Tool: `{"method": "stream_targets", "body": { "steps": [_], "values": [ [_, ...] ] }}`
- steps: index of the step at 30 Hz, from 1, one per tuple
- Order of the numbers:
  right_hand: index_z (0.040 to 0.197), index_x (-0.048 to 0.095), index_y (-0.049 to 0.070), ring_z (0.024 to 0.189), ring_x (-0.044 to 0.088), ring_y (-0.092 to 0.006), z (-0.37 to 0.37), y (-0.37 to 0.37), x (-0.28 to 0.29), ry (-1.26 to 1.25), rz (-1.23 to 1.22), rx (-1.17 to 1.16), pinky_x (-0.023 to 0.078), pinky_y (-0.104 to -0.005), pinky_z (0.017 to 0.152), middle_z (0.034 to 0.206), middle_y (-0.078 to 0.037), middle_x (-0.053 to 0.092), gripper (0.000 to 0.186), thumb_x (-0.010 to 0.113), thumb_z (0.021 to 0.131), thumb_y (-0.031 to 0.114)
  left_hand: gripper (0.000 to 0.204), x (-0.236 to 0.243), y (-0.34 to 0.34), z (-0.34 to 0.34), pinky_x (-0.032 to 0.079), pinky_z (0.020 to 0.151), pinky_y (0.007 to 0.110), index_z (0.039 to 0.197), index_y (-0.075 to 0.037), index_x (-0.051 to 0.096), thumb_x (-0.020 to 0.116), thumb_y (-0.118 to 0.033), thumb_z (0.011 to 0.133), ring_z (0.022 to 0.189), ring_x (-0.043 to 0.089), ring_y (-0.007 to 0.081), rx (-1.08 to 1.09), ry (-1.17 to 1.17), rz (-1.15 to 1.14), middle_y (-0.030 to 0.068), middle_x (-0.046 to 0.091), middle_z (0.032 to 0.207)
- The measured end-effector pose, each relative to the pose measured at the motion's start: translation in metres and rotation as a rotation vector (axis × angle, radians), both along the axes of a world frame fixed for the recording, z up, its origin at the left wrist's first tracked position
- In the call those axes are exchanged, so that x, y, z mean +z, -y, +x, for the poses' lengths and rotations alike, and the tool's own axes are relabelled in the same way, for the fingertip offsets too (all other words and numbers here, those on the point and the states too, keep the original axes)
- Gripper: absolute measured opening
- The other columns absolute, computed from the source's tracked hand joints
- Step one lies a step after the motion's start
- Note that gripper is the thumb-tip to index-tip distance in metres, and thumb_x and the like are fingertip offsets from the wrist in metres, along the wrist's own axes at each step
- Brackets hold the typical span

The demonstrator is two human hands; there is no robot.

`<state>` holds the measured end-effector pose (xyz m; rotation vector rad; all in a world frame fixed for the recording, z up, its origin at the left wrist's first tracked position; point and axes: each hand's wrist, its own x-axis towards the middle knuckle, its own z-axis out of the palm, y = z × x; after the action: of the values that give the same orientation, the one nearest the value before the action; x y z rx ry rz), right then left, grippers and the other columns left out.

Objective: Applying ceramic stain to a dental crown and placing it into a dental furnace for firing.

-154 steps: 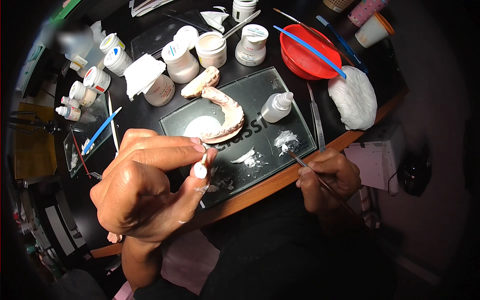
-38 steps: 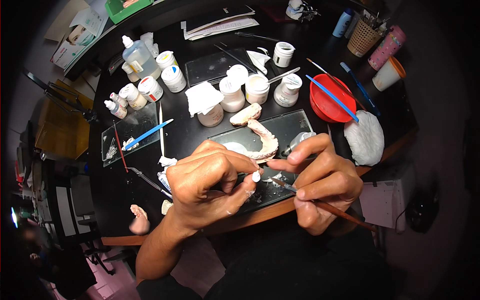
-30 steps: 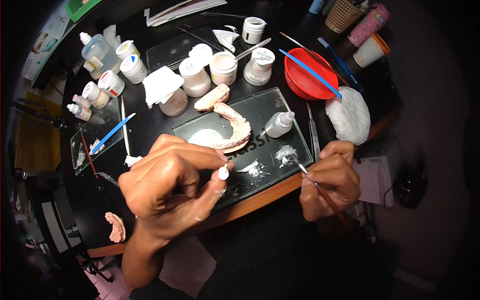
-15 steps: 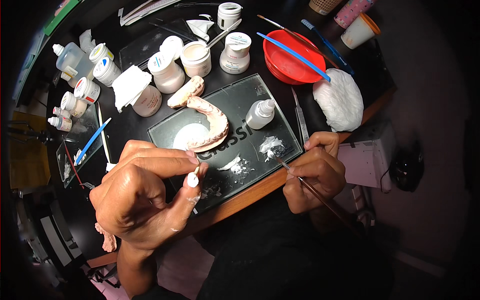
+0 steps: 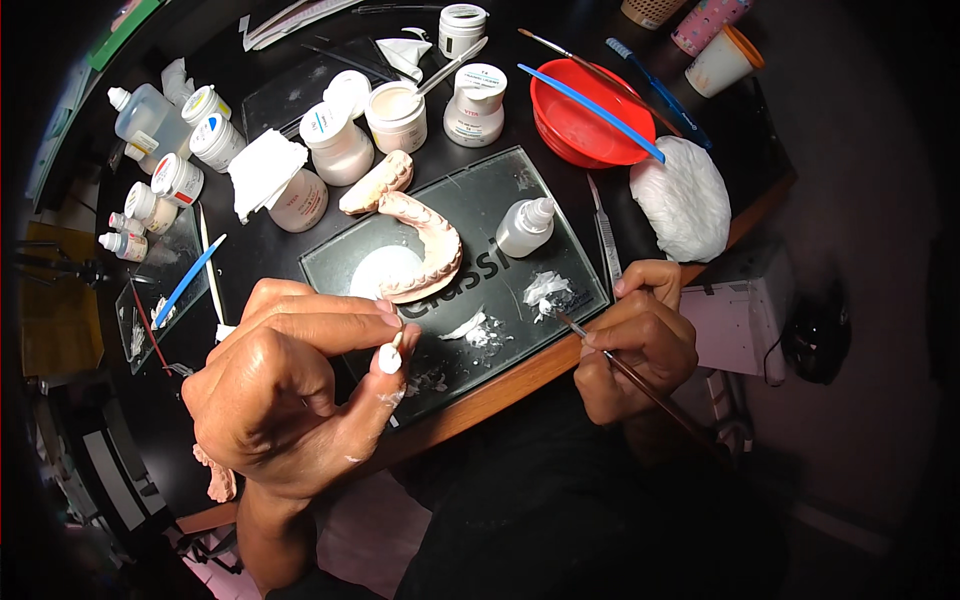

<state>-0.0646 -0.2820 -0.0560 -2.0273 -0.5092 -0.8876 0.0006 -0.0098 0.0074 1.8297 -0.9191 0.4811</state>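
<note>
My left hand [image 5: 270,390] is closed, thumb and finger pinching a small tooth-shaped white piece [image 5: 390,358] on a thin peg. White smears mark its thumb. Over the near right corner of a glass plate [image 5: 425,365], my right hand [image 5: 640,340] grips a thin brown-handled brush [image 5: 645,384]. The brush tip points into the near edge of a white paste heap [image 5: 547,288]; whether it touches cannot be made out. A second paste heap [image 5: 478,328] lies to its left. Beyond sit a horseshoe-shaped plaster dental model [image 5: 436,245] and a small dropper bottle [image 5: 525,226].
Behind the plate stand several white jars [image 5: 397,118]. A red bowl [image 5: 585,115] carries a blue stick and a brush across its rim. Tweezers [image 5: 606,238] and crumpled white tissue [image 5: 682,205] lie at right. A wooden edge [image 5: 500,396] borders the table's near side.
My right hand and the brush have shifted slightly, the tip a little farther forward by the paste heap. My left hand keeps its pinch. The whole view has moved a touch.
</note>
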Motion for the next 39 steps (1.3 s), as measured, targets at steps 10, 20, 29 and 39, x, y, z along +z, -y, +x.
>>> {"method": "stream_targets", "body": {
  "steps": [10,20,29,39],
  "values": [
    [0.077,0.061,0.01,0.077,0.049,-0.0235,0.001,0.003,0.0,-0.028,-0.061,0.011,0.044,-0.0341,0.072,0.062,0.0,0.054,0.02,0.065,0.058,0.005,0.046,0.0,0.0,0.0,0.049,0.065,0.031,0.07,-0.012,0.041,0.082,0.011,0.074,0.077,0.079,0.0246,-0.006,0.0,0.006,0.0172,0.078,0.081],
    [0.076,0.061,0.01,0.077,0.049,-0.0238,0.0,0.002,0.0,-0.026,-0.063,0.014,0.045,-0.0353,0.073,0.061,-0.001,0.055,0.021,0.065,0.057,0.005,0.046,0.0,0.001,-0.001,0.049,0.065,0.031,0.069,-0.012,0.042,0.081,0.011,0.074,0.077,0.079,0.0247,0.01,-0.008,-0.015,0.0166,0.078,0.081],
    [0.077,0.06,0.009,0.071,0.046,-0.0197,0.0,0.002,0.0,-0.031,-0.048,0.012,0.043,-0.0372,0.076,0.06,0.0,0.055,0.018,0.063,0.06,0.004,0.045,0.001,0.001,-0.001,0.049,0.066,0.03,0.068,-0.011,0.042,0.081,0.011,0.074,0.077,0.079,0.0237,0.016,-0.014,-0.009,0.0165,0.078,0.08],
    [0.084,0.071,0.001,0.079,0.061,-0.0177,0.051,0.031,0.057,-0.045,0.027,-0.272,0.048,-0.0283,0.065,0.081,-0.006,0.067,0.012,0.081,0.08,-0.002,0.045,0.004,0.001,-0.004,0.049,0.069,0.029,0.069,-0.013,0.043,0.08,0.012,0.073,0.078,0.078,0.0226,0.011,-0.056,-0.017,0.0154,0.078,0.08]
  ]
}}
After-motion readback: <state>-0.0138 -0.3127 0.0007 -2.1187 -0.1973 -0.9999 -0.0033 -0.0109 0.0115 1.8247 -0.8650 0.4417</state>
